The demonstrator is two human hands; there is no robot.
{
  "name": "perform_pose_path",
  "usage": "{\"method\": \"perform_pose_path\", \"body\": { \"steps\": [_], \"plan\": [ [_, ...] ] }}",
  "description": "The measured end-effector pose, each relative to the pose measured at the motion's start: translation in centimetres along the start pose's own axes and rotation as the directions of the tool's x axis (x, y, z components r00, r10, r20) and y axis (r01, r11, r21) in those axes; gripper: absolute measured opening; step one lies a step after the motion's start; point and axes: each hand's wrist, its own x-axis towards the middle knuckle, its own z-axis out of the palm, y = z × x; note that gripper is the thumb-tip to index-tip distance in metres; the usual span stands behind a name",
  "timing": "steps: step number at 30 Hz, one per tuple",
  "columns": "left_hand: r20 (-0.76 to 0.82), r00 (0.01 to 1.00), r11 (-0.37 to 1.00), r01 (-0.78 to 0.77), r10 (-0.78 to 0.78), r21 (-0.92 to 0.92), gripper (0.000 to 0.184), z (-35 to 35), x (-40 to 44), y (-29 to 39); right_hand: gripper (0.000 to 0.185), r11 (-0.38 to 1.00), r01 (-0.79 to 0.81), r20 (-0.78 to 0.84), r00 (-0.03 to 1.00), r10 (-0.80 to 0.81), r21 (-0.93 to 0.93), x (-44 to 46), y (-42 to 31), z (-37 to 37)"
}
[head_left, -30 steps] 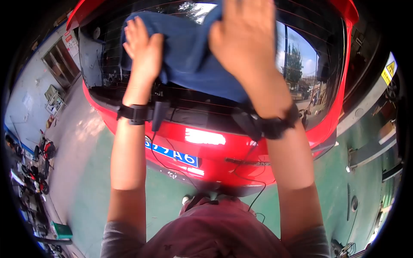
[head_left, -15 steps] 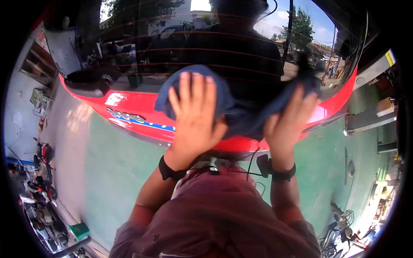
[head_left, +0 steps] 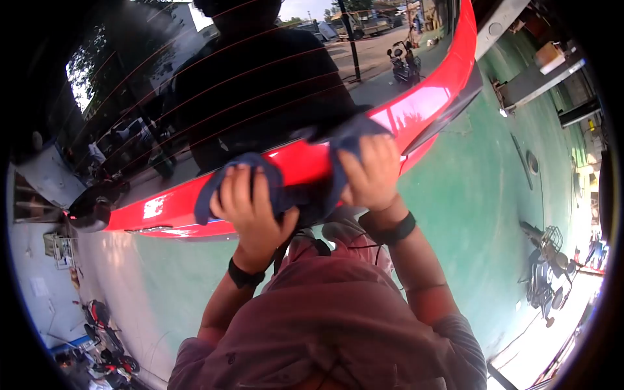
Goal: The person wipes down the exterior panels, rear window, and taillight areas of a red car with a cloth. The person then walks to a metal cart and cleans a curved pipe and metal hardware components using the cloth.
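Cloth (head_left: 318, 200), dark blue, soft and rumpled, lies against the red tail of a car (head_left: 426, 104), just below the rear window (head_left: 260, 84). Its left part is bunched under one hand, its right part under the other. Between the two it sags toward the near side, and a patch of bare red paint shows above the sag. Right end slightly blurred; the far edge there reaches the bottom of the glass.

Left hand (head_left: 247, 201): back upward, on the left part of the cloth. Fingers a little apart and bent forward over the fabric; thumb stands out to the right. Palm hidden, so cannot tell whether it grips or only presses.

Right hand (head_left: 374, 166): set farther right and slightly farther off than the left, on the right part of the cloth. Fingers curled and closer together, thumb toward the left. Cannot tell whether fabric is pinched beneath. The two hands are well apart.

Each wrist carries a black band. Window reflects a dark head-and-shoulders outline, trees and a parked two-wheeler. Floor (head_left: 455, 227) is green; a motorbike (head_left: 107, 338) stands at the near left, a bicycle-like vehicle with a wire basket (head_left: 551, 240) at right.
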Motion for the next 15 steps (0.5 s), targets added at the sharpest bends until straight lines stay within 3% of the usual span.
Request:
{"method": "perform_pose_path", "body": {
  "steps": [2, 3, 4, 5, 6, 8, 10, 11, 12, 15],
  "plan": [
    [0.124, 0.990, 0.998, -0.061, 0.061, -0.004, 0.059, 1.4, 1.5, 3.7, 0.046, 0.992, -0.109, -0.079, 0.991, 0.103, -0.065, -0.2, 3.9, -1.7],
    [0.111, 0.987, 0.993, -0.113, 0.115, -0.019, 0.056, 2.2, 2.8, 5.5, 0.048, 0.975, -0.164, -0.146, 0.979, 0.142, -0.150, -0.3, 6.3, -2.2],
    [0.119, 0.985, 0.992, -0.126, 0.126, -0.014, 0.054, 2.6, 4.2, 7.6, 0.052, 0.966, -0.244, -0.203, 0.954, 0.222, -0.086, 0.3, 8.4, -2.8],
    [0.110, 0.982, 0.988, -0.150, 0.152, -0.029, 0.053, 3.3, 5.1, 9.3, 0.057, 0.944, -0.329, -0.189, 0.927, 0.323, 0.002, 1.2, 9.4, -3.9],
    [0.111, 0.976, 0.982, -0.185, 0.187, -0.024, 0.053, 4.0, 5.8, 10.5, 0.059, 0.938, -0.333, -0.146, 0.937, 0.318, -0.094, 1.0, 10.3, -4.7],
    [0.086, 0.965, 0.968, -0.251, 0.249, 0.015, 0.052, 4.9, 6.3, 11.6, 0.058, 0.956, -0.285, -0.184, 0.945, 0.270, -0.062, 1.2, 9.8, -4.1],
    [0.167, 0.963, 0.977, -0.214, 0.212, -0.009, 0.052, 4.5, 5.4, 10.8, 0.054, 0.982, -0.150, -0.165, 0.972, 0.168, 0.117, 0.5, 6.9, -2.5],
    [0.212, 0.957, 0.980, -0.196, 0.196, -0.021, 0.052, 4.0, 4.6, 10.0, 0.052, 0.989, -0.078, -0.049, 0.995, 0.085, 0.128, 0.4, 5.2, -2.5],
    [0.148, 0.980, 0.989, -0.142, 0.134, 0.040, 0.052, 3.9, 3.0, 8.8, 0.050, 0.989, -0.010, 0.063, 0.998, 0.000, 0.147, 0.3, 4.1, -2.4],
    [-0.044, 0.999, 0.988, 0.006, 0.001, 0.157, 0.062, 3.5, -0.8, 5.0, 0.047, 0.962, 0.204, 0.031, 0.977, -0.213, 0.181, 1.2, 4.5, -2.0]
  ]
}}
